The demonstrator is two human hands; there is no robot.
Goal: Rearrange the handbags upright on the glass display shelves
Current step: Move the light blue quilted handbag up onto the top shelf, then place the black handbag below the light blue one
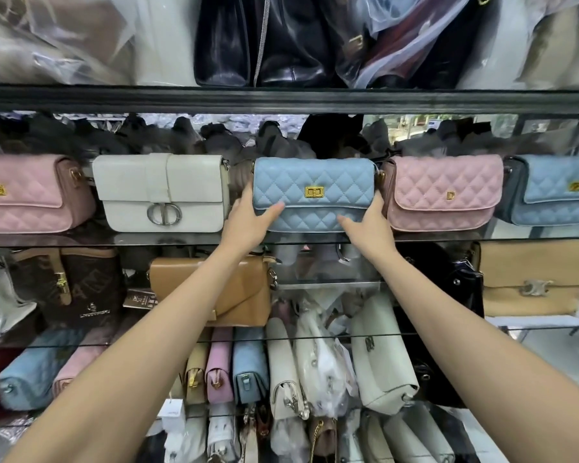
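Observation:
A light blue quilted handbag [315, 192] with a gold clasp stands upright in the middle of the glass shelf [181, 240]. My left hand [249, 220] grips its lower left corner, thumb across the front. My right hand [370, 222] grips its lower right corner in the same way. In the same row stand a pink quilted bag [24, 195] at far left, a white bag [163, 192] with a silver buckle, another pink quilted bag [443, 192] and a second blue quilted bag [552, 192] at far right.
A dark shelf edge [281, 98] runs above, with black bags [264, 41] and plastic-wrapped bags on top. Below are a tan bag [211, 289], a brown patterned bag [71, 285], a beige bag [535, 279] and several bags packed on lower shelves.

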